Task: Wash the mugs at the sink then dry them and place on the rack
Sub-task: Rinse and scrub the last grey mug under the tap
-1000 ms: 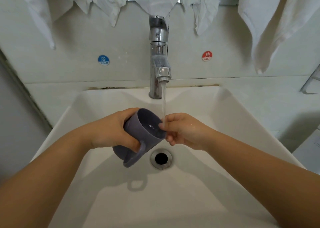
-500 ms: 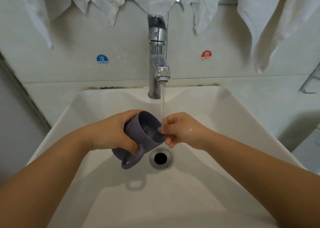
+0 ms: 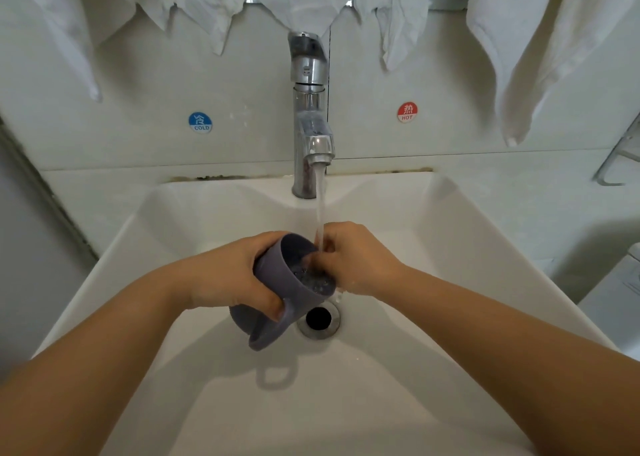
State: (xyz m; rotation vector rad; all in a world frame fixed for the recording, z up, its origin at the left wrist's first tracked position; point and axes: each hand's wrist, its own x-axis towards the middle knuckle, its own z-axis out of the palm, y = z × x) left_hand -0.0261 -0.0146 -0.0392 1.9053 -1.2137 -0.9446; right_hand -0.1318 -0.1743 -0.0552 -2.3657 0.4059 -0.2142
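Observation:
A grey-purple mug [image 3: 277, 282] is held tilted over the white sink [image 3: 450, 220], its mouth turned up and to the right, its handle hanging down. My left hand [image 3: 235, 275] grips the mug's body from the left. My right hand [image 3: 353, 258] is at the rim with its fingers curled into the mouth, touching the inside. Water runs from the chrome tap [image 3: 310, 116] past my right fingers into the mug, and some water sits inside it.
The drain [image 3: 318, 319] lies just below the mug. White cloths [image 3: 540, 40] hang on the wall above, left, middle and right. Cold and hot stickers flank the tap. A metal rack edge [image 3: 616, 165] shows at the far right.
My right fingers have gone from the rim's edge into the mug's mouth. The mug has stayed under the stream, now with water pooled inside.

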